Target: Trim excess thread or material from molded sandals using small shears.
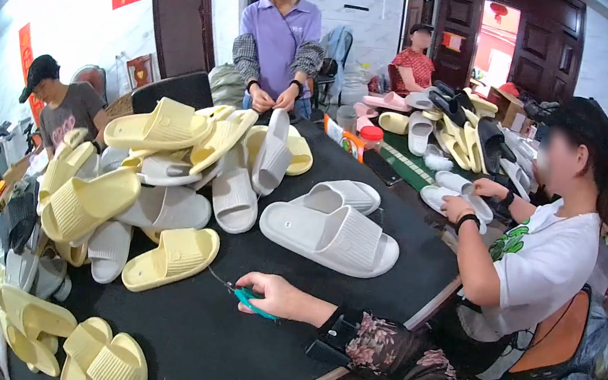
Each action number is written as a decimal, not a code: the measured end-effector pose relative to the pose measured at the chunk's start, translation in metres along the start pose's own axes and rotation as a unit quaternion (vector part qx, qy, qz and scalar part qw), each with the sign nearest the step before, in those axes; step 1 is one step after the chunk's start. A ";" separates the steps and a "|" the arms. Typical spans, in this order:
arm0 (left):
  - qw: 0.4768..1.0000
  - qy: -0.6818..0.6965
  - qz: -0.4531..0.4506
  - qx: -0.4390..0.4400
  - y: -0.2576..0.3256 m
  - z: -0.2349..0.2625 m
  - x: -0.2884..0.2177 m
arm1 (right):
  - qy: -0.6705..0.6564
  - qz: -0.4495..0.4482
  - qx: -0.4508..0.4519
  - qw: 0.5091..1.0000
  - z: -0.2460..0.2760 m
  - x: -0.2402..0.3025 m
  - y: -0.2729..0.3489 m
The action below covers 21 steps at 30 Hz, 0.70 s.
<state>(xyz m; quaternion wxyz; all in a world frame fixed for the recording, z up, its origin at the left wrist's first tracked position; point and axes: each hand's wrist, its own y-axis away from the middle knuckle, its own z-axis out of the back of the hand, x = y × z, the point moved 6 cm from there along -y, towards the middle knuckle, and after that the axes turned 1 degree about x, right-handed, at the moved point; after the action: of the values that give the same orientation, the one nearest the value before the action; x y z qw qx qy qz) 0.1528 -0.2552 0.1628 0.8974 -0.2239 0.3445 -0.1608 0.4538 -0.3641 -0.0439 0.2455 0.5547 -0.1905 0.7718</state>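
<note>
My right hand (275, 296) comes in from the lower right, with a black band on its wrist. Its fingers are closed round the teal handles of a pair of snips (254, 303), whose thin dark blades point up and left. The tips end near a yellow slipper (171, 258) on the black tabletop (218, 357). Beyond my hand lies a pair of light grey slippers, the nearer grey slipper (332, 239) overlapping the farther grey slipper (342, 195). My left hand is out of view.
A heap of yellow and grey slippers (172, 133) covers the table's left side. More yellow slippers (104, 364) lie at the near left. One co-worker (547, 232) at the right handles white slippers (458, 196); another person (278, 39) stands across the table. Two more people sit farther off.
</note>
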 end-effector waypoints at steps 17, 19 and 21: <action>0.997 0.035 0.030 -0.065 0.006 -0.001 0.015 | -0.063 0.035 -0.010 0.997 -0.007 -0.015 -0.006; 0.996 0.035 0.031 -0.074 0.008 -0.002 0.015 | -0.078 0.015 -0.003 0.997 -0.005 -0.011 -0.003; 0.995 0.035 0.034 -0.084 0.012 -0.005 0.015 | -0.029 -0.002 0.011 1.000 -0.003 -0.006 0.000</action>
<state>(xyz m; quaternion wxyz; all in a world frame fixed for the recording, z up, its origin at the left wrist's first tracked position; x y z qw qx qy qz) 0.1617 -0.2536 0.1454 0.8677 -0.2804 0.3958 -0.1084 0.4526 -0.3634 -0.0510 0.2356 0.5799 -0.1878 0.7570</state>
